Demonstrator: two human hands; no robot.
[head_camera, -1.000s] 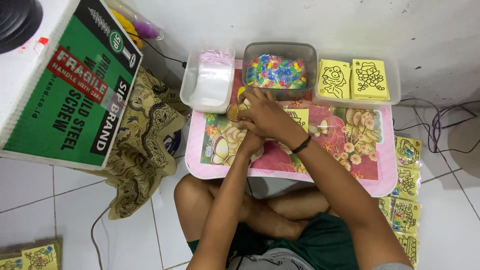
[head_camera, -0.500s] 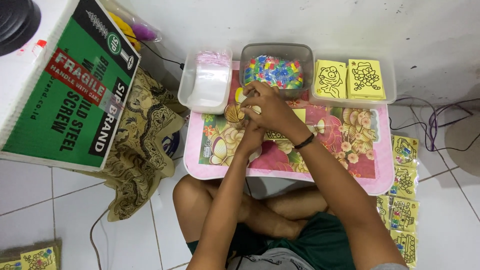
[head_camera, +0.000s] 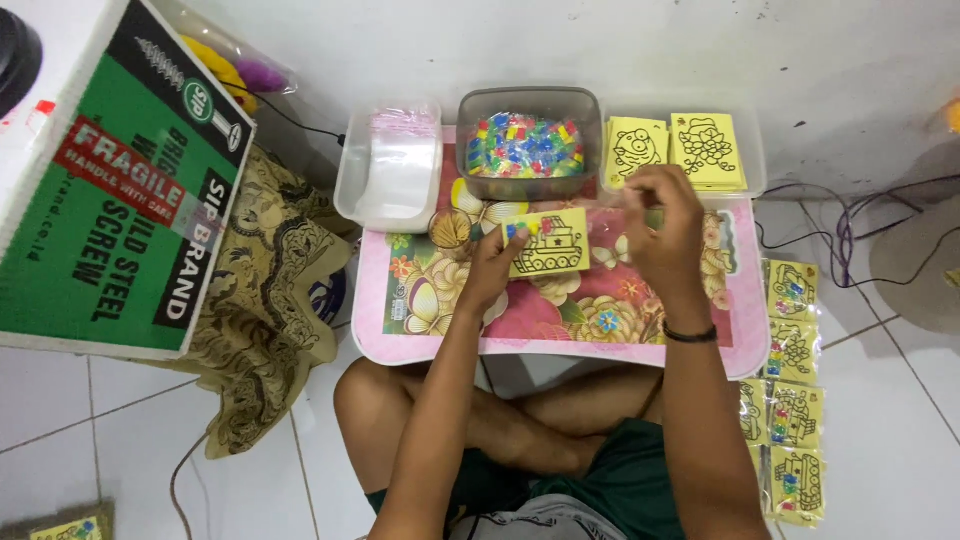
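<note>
I sit cross-legged at a low pink table with a flowered top. My left hand holds a yellow card printed with a tank drawing, with small coloured pieces at its left end. My right hand is raised to the right of the card, just below the tray of yellow cards, fingers curled; whether it pinches anything I cannot tell. A grey tub of coloured pieces stands behind the card.
A clear tub of plastic bags sits at the table's back left. A large green and white cardboard box and patterned cloth lie to the left. Several packed yellow cards lie on the tiled floor at right, near cables.
My hands were together over the table's middle. Now they have parted: the left holds up the tank card, the right has moved right toward the card tray.
</note>
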